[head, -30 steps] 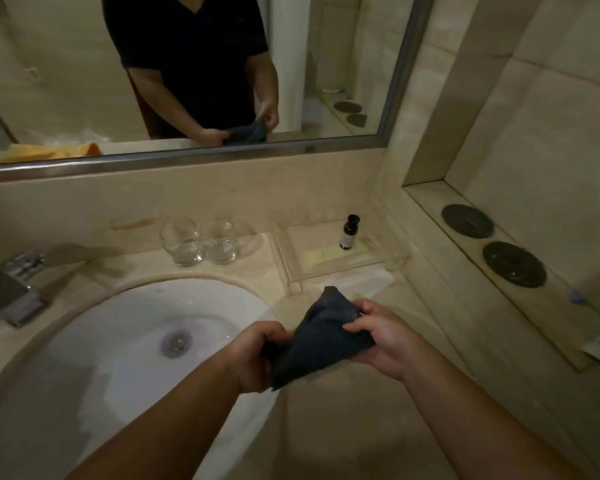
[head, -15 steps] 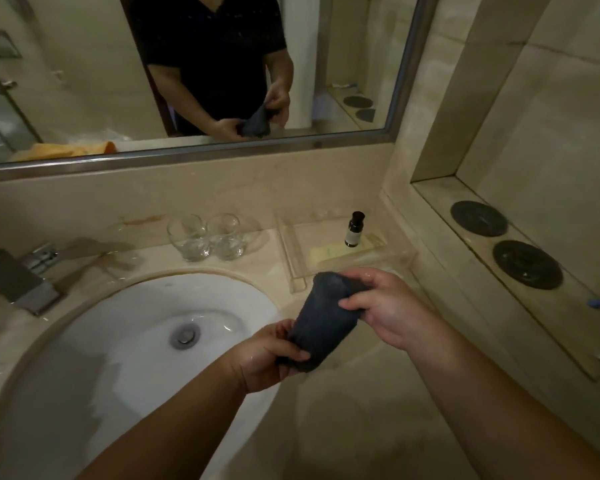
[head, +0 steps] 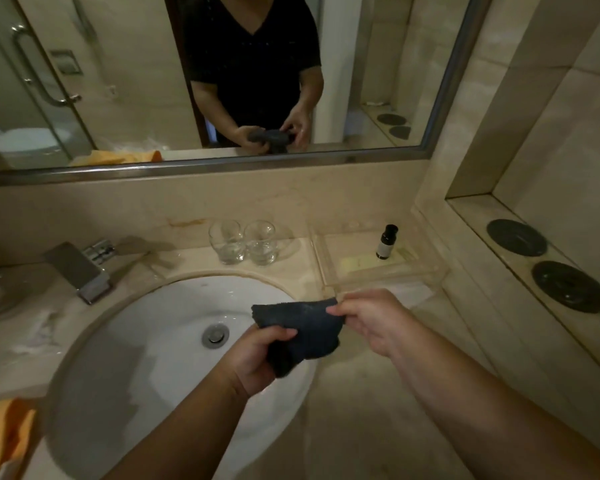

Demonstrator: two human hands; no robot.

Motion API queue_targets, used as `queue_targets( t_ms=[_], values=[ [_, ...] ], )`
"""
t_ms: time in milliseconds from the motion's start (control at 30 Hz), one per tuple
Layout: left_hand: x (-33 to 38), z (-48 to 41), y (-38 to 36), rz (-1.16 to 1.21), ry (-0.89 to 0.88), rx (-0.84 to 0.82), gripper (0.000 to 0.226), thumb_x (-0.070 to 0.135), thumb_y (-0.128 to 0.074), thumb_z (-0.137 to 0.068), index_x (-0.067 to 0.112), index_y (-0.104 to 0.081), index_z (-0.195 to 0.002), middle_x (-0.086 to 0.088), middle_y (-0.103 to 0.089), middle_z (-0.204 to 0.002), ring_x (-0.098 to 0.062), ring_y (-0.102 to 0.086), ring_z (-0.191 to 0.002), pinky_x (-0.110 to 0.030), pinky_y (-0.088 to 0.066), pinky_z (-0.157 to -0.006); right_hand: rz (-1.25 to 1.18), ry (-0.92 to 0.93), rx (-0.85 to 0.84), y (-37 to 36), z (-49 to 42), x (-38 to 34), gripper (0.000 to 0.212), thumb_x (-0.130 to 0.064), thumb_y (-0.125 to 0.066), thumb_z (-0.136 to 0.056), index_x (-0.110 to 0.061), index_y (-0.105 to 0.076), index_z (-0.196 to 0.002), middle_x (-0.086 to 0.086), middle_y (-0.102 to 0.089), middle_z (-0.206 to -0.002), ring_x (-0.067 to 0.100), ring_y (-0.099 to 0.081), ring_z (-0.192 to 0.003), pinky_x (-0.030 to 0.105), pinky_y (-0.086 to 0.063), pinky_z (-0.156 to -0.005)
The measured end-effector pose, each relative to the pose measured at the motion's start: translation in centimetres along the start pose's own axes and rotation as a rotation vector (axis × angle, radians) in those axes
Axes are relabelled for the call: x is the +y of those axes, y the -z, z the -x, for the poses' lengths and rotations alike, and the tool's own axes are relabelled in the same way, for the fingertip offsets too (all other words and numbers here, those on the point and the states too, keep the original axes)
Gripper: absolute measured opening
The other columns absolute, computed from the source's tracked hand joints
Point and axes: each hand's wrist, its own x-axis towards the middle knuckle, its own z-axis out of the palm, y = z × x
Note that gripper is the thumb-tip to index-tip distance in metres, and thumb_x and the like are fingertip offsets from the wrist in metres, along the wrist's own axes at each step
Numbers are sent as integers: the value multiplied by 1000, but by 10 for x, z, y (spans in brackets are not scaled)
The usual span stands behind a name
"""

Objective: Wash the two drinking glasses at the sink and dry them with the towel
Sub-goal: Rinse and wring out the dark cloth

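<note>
Above the sink (head: 125, 341), left hand (head: 257, 358) grips and right hand (head: 368, 320) pinches the dark towel (head: 312, 327).

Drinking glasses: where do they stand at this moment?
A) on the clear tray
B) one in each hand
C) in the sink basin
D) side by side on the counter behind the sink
D: the drinking glasses stand side by side on the counter behind the sink; the left hand and right hand hold only the dark towel.
</note>
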Motion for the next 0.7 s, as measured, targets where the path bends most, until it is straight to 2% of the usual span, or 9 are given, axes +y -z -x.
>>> queue_targets(
  t_ms=[67, 133, 200, 267, 333, 467, 567, 633, 700],
  values=[
    [5, 2, -4, -24, -35, 59, 25, -10, -50, -80, 7, -65, -90, -11, -73, -77, -28, -66, -79, -37, -51, -71, -225, -120, 101, -9, -9, 16, 16, 10, -63, -78, 7, -60, -93, 18, -64, -100, 22, -61, -87, 25, -47, -84],
    [7, 3, -5, -26, -41, 70, 27, -11, -43, -83, 5, -64, -92, -13, -73, -77, -29, -65, -80, -40, -48, -77, -320, -197, 70, -18, -12, 27, 14, 2, -60, -85, 5, -61, -98, 15, -62, -93, 22, -59, -85, 27, -49, -77],
    [7, 3, 0, -20, -41, 78, 26, -8, -48, -78, 2, -65, -94, -16, -73, -85, -30, -68, -80, -42, -50, -80, -240, -257, 25, -24, -12, 32, 18, -13, -61, -86, -2, -63, -101, 10, -63, -92, 21, -57, -89, 27, -46, -67],
    [6, 4, 6, 6, -23, 95, 29, -3, -53, -72, 1, -66, -98, -20, -71, -95, -30, -69, -85, -42, -51, -80, -61, -282, 2, -27, -7, 31, 15, -26, -63, -84, -12, -63, -90, 2, -65, -88, 18, -56, -86, 29, -41, -70],
    [6, 5, 10, 31, 3, 99, 34, 0, -55, -71, 1, -64, -103, -20, -71, -98, -35, -65, -95, -44, -50, -81, 97, -204, 3, -29, -3, 27, 13, -27, -67, -81, -15, -62, -85, 0, -65, -89, 18, -58, -88, 31, -37, -74],
    [8, 5, 13, 19, 67, 139, 38, 8, -57, -78, 5, -58, -116, -21, -68, -106, -38, -61, -100, -43, -52, -76, 206, 108, 34, -35, 1, 15, 16, -13, -70, -76, -12, -55, -71, 5, -62, -76, 18, -58, -74, 25, -40, -59],
    [7, 4, 13, 2, 183, 233, 36, 27, -57, -86, 8, -55, -117, -21, -62, -114, -37, -60, -101, -40, -53, -74, 259, 234, -22, -43, 4, 8, 23, -16, -67, -80, -16, -51, -63, 3, -56, -66, 16, -54, -67, 28, -43, -62],
    [5, 5, 14, -2, 305, 273, 54, 46, -58, -81, 3, -55, -113, -21, -62, -109, -36, -61, -97, -40, -53, -75, 292, 289, -63, -48, 5, 6, 20, -20, -64, -82, -18, -52, -67, 5, -57, -72, 18, -55, -73, 31, -44, -70],
    [6, 6, 16, 23, 387, 220, 76, 60, -57, -69, -6, -60, -106, -21, -65, -97, -31, -65, -84, -34, -54, -70, 319, 332, -82, -52, 5, 5, 19, -21, -63, -83, -19, -51, -68, 5, -58, -74, 17, -55, -74, 33, -44, -74]
  ],
)
